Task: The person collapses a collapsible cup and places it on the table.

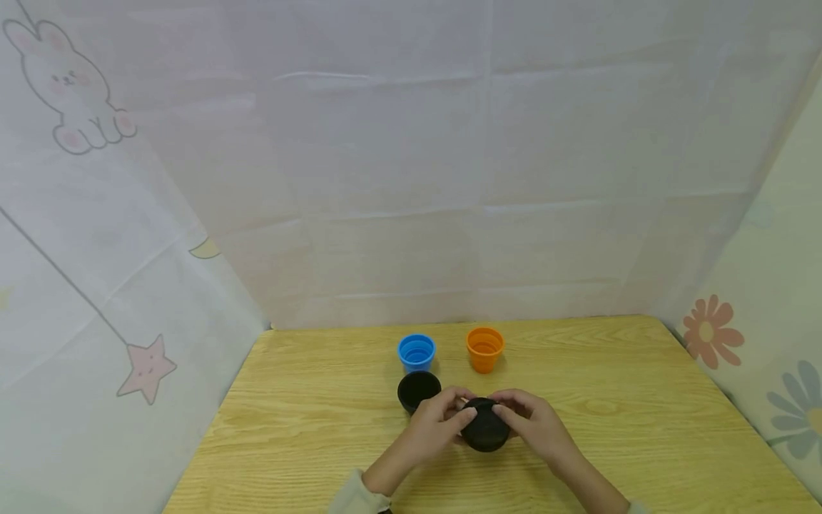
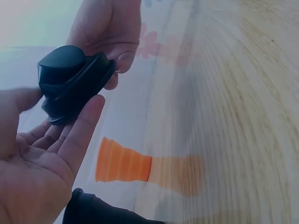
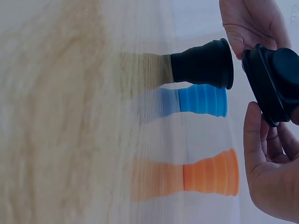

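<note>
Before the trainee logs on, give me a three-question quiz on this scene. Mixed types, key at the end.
1. True or false: the orange cup stands upright on the table.
2. Which cup is nearest the left hand?
A) blue cup
B) black cup
C) orange cup
3. Fill in: the left hand and the ____ hold the black object clear of the table.

Key: 1. True. 2. B. 3. right hand.
</note>
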Motion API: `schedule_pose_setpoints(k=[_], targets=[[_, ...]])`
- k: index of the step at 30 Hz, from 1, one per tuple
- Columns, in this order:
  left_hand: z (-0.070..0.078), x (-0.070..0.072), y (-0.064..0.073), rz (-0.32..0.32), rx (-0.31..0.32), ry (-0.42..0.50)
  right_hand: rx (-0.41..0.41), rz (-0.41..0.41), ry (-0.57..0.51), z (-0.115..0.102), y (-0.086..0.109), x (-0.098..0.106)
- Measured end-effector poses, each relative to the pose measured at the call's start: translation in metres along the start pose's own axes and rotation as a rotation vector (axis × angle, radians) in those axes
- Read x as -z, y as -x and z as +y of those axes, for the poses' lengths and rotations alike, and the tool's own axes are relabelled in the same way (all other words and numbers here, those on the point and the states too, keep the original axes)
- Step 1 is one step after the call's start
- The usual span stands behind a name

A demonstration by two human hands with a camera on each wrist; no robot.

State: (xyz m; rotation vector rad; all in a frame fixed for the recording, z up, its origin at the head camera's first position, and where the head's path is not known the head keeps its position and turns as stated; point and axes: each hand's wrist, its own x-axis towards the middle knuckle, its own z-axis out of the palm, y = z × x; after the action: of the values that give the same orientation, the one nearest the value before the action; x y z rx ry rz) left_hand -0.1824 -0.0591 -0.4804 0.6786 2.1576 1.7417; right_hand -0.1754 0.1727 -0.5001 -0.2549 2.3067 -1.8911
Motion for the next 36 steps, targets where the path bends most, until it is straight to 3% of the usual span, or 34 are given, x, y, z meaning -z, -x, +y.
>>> schedule_pose_setpoints(k=[5,8,18,21,29,36], targets=[[-0.001,0.005,0.0,-0.037,0.036,0.112,-0.026,-0.027,-0.066,0.002,-0.001,0.002],[-0.002,0.008,0.001,-0.04,0.046,0.129,-0.046,-0.035,-0.105,0.001,0.0,0.002],[-0.001,0.015,0.005,-0.133,0.004,0.205,-0.051,-0.119,-0.17,-0.002,0.002,0.009],[-0.001,0.014,0.005,-0.131,-0.002,0.23,-0.026,-0.169,-0.202,0.0,0.003,0.012],[-0.003,0.014,0.003,-0.116,-0.017,0.223,0.133,-0.355,-0.296,0.004,0.005,0.02],[-0.004,0.014,0.004,-0.113,-0.024,0.217,0.142,-0.329,-0.245,0.005,0.006,0.019]])
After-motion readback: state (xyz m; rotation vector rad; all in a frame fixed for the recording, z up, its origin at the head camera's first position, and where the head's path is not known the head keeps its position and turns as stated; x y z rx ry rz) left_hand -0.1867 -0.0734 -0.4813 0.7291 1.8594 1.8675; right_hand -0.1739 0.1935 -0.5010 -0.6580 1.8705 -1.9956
